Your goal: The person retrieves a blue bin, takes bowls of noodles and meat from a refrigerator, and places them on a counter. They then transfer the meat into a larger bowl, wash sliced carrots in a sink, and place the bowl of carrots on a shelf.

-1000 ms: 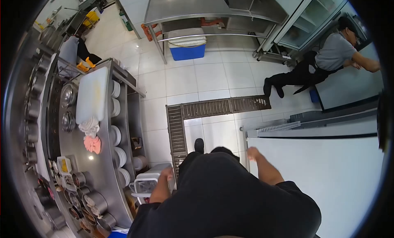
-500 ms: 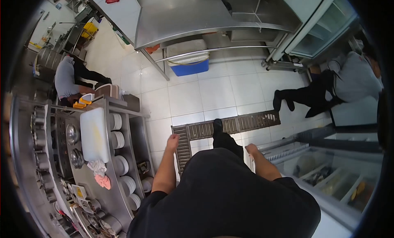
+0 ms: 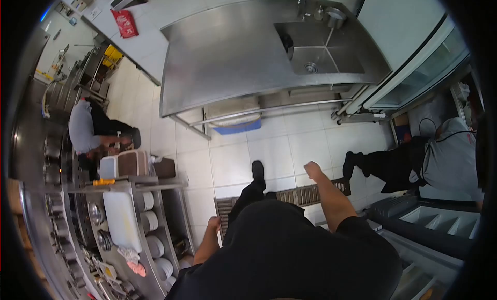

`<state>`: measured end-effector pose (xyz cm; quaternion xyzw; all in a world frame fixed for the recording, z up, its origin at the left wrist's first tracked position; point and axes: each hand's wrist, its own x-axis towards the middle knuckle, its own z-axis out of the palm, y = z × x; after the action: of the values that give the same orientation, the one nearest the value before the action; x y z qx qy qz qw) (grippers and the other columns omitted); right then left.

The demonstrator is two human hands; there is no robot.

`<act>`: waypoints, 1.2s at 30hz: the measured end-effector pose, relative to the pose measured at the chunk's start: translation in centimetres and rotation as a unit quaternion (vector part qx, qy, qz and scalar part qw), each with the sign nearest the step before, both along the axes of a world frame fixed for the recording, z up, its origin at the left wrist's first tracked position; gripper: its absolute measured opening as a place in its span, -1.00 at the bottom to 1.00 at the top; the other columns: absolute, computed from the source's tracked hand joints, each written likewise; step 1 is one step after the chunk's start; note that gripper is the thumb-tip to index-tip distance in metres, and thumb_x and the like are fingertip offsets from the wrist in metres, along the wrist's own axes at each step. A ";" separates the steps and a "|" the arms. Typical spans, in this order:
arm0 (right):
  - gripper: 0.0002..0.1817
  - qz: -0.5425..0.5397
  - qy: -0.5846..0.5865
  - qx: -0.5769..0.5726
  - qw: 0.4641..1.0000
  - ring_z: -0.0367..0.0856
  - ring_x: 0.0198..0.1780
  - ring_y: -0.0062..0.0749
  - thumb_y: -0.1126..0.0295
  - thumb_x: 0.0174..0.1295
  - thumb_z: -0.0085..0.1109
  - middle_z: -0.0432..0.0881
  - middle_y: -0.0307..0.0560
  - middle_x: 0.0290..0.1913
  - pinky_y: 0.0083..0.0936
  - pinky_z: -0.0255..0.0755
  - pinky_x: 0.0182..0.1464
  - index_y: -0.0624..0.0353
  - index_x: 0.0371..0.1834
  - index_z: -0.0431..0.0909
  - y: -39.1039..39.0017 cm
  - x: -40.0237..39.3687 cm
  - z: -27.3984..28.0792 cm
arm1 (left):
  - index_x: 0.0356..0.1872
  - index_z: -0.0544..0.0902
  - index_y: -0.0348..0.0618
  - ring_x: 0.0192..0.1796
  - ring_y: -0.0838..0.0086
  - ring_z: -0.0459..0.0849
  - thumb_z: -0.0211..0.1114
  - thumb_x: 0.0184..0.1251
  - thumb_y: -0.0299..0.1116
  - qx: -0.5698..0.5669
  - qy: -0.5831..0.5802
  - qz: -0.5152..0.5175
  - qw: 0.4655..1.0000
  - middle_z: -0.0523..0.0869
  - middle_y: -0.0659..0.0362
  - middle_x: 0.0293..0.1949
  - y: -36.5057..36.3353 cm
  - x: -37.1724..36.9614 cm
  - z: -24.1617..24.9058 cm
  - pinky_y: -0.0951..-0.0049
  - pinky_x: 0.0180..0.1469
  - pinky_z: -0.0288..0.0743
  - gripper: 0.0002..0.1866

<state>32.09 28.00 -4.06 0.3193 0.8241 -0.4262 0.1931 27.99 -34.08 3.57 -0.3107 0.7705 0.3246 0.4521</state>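
My left hand (image 3: 214, 225) hangs low beside the steel shelf unit, its fingers curled in and nothing showing in them. In front of my body on the other side, my right hand (image 3: 312, 170) is out over the white tiled floor (image 3: 277, 150), loosely closed with nothing seen in it. Neither hand touches anything. Between them, my black shoe (image 3: 258, 171) is on the tiles just past the drain grate (image 3: 305, 196).
Ahead stands a steel sink table (image 3: 222, 51) with a blue cooler (image 3: 235, 125) beneath. At left, the shelf unit carries stacked plates (image 3: 155, 245) and a white cutting board (image 3: 122, 220). One person (image 3: 85, 126) bends at left; another (image 3: 448, 155) is at right near the chest freezer (image 3: 414, 248).
I have stepped forward, so the sink table and its basin show more fully. My right hand has swung forward, my left hand back. The person at right appears lower in view.
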 end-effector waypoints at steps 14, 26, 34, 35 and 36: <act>-0.61 0.373 -0.068 0.193 0.905 0.71 0.05 0.07 0.17 0.24 0.28 0.73 0.21 -0.03 -0.15 0.63 0.10 0.26 -0.02 0.67 9.0 -13.4 1.7 | 0.09 0.66 -0.30 0.09 0.18 0.70 0.31 0.45 -0.31 0.175 0.570 -0.140 0.790 0.73 -0.06 0.04 31.5 -45.3 12.1 0.27 0.19 0.54 -0.68; -0.72 0.048 -0.220 -0.097 0.970 0.76 -0.19 -0.15 0.30 0.34 0.28 0.71 0.08 -0.08 -0.13 0.72 -0.29 0.24 0.00 0.66 20.2 -10.7 2.3 | 0.19 0.66 -0.13 0.34 0.05 0.54 0.38 0.29 -0.44 0.233 0.791 -0.285 0.489 0.58 0.03 0.31 62.4 -54.8 51.3 0.18 0.36 0.42 -0.58; -0.64 0.099 -0.068 -0.096 0.988 0.78 -0.15 -0.22 0.24 0.38 0.25 0.73 -0.02 -0.05 -0.14 0.71 -0.24 0.15 0.16 0.59 32.1 -16.9 -5.6 | 0.22 0.66 0.00 0.38 0.13 0.53 0.44 0.33 -0.15 -0.057 0.871 -0.355 0.335 0.56 0.06 0.36 76.9 -60.7 61.2 -0.20 0.51 0.14 -0.54; -0.63 0.210 -0.071 -0.012 0.975 0.78 -0.15 -0.19 0.24 0.35 0.27 0.72 -0.02 -0.02 -0.14 0.71 -0.27 0.15 0.15 0.58 33.6 -18.1 -3.9 | 0.22 0.66 0.01 0.38 0.13 0.53 0.43 0.35 -0.10 -0.088 0.872 -0.350 0.332 0.56 0.06 0.36 77.6 -62.5 62.3 -0.25 0.51 0.10 -0.53; -0.62 0.313 -0.065 0.078 0.944 0.79 -0.15 -0.17 0.25 0.33 0.28 0.71 -0.02 0.00 -0.14 0.70 -0.29 0.16 0.14 0.57 35.1 -19.4 -1.9 | 0.21 0.66 0.01 0.37 0.12 0.54 0.39 0.37 -0.06 -0.106 0.871 -0.348 0.330 0.58 0.05 0.33 78.0 -64.1 63.3 -0.21 0.50 0.14 -0.54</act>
<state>12.74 63.11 -5.97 0.0864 0.8990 -0.2565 0.3444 -36.10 43.89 66.82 0.4002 0.7908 0.1392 -0.4417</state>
